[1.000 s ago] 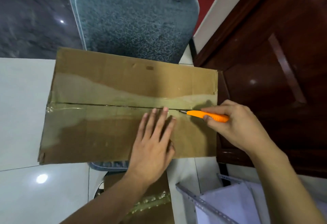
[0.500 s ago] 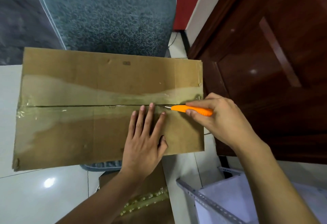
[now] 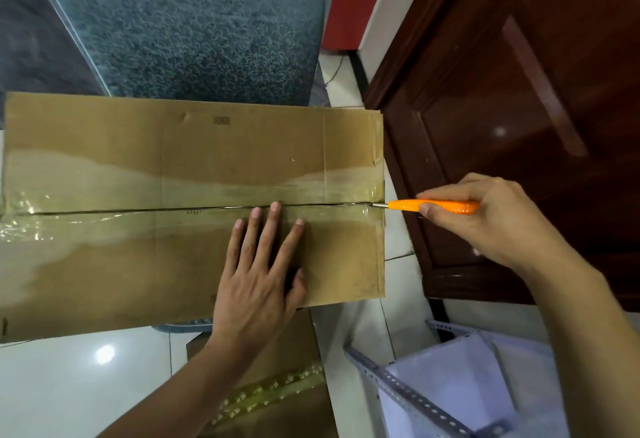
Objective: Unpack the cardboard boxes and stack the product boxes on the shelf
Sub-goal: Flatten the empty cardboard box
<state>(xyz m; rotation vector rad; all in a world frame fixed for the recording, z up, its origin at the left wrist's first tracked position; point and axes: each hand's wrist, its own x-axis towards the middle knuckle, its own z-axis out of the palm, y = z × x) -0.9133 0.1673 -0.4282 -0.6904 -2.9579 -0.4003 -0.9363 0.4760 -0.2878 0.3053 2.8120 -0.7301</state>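
Note:
A large brown cardboard box point(image 3: 138, 146) lies in front of me, its top seam covered with clear tape that is slit along most of its length. My left hand point(image 3: 259, 275) presses flat on the near flap, fingers spread, fingertips at the seam. My right hand point(image 3: 491, 219) grips an orange utility knife point(image 3: 433, 206); its blade tip sits at the box's right edge, at the end of the seam. No product boxes are visible.
A blue-grey textured mat point(image 3: 194, 22) lies behind the box. A dark wooden door point(image 3: 519, 108) stands at the right. A second taped cardboard box point(image 3: 277, 392) sits below, and a metal shelf point(image 3: 450, 385) with perforated angle rails is at the bottom right. White floor tiles point(image 3: 69, 385) lie at the left.
My right hand has drawn the knife rightward along the seam, from near my left fingertips to the box's right edge. My left hand has stayed pressed on the flap.

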